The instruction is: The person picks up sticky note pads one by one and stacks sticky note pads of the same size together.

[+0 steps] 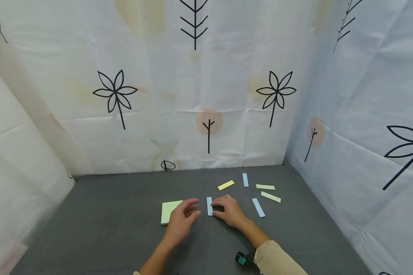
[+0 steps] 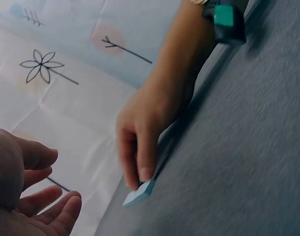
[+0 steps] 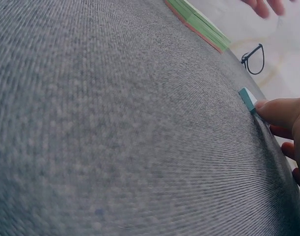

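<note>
When seen from the head camera, right hand (image 1: 230, 211) over the middle of a gray table (image 1: 106, 221), thumb and bent fingers pinching the right-hand edge of a pale blue strip (image 1: 209, 206). Location of that strip: between the two hands, long side pointing away from the person, at table level, exact contact with the surface hard to tell. Left hand (image 1: 183, 220) just left of the strip and apart from it, fingers released and loosely curved, thumb separated from them by a gap. Partly covered by the left hand in this view: a square light green pad (image 1: 168, 212), lying flat. Beyond and to the right of the right hand, scattered strips: yellow strip (image 1: 225, 185), far blue strip (image 1: 245, 180), upper green strip (image 1: 265, 187), lower green strip (image 1: 270, 196), slanting blue strip (image 1: 258, 207). At the right wrist, a small black device (image 1: 241, 259) with a green patch, beside a beige sleeve (image 1: 278, 260). Behind everything, white cloth (image 1: 227, 76) printed with black leaf and twig drawings.
</note>
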`<state>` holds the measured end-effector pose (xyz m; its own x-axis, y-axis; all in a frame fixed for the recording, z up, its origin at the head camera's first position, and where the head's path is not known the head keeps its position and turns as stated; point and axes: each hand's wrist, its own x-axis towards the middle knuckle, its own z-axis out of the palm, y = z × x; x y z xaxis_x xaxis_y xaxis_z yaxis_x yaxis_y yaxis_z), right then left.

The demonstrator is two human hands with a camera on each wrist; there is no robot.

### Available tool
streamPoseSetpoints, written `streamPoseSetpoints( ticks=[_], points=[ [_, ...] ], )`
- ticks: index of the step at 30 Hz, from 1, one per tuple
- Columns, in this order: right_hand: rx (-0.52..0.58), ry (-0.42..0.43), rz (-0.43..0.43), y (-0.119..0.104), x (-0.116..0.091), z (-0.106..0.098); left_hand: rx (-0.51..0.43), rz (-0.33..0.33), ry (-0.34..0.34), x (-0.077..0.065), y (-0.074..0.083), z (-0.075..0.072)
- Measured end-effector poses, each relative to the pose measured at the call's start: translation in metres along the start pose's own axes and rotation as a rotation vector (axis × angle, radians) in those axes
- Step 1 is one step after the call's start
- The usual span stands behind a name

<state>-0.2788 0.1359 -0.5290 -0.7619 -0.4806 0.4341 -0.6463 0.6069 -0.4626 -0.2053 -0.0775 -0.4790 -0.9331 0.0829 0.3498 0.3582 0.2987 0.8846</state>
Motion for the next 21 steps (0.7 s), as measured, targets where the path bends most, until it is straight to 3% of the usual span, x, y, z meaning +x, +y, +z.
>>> streamPoseSetpoints(
  ticks=[3,10,21],
  points=[
    [0.014,0.006,0.010,0.000,-0.001,0.000,-0.031,-0.011,-0.004,-0.001,-0.002,0.014],
    [0.044,0.015,-0.002,0.001,0.000,0.002,-0.145,-0.123,0.031,0.001,-0.006,0.038],
    [0.111,0.010,0.042,0.005,0.000,0.001,-0.185,-0.287,0.105,0.005,-0.018,0.055]
  ],
)
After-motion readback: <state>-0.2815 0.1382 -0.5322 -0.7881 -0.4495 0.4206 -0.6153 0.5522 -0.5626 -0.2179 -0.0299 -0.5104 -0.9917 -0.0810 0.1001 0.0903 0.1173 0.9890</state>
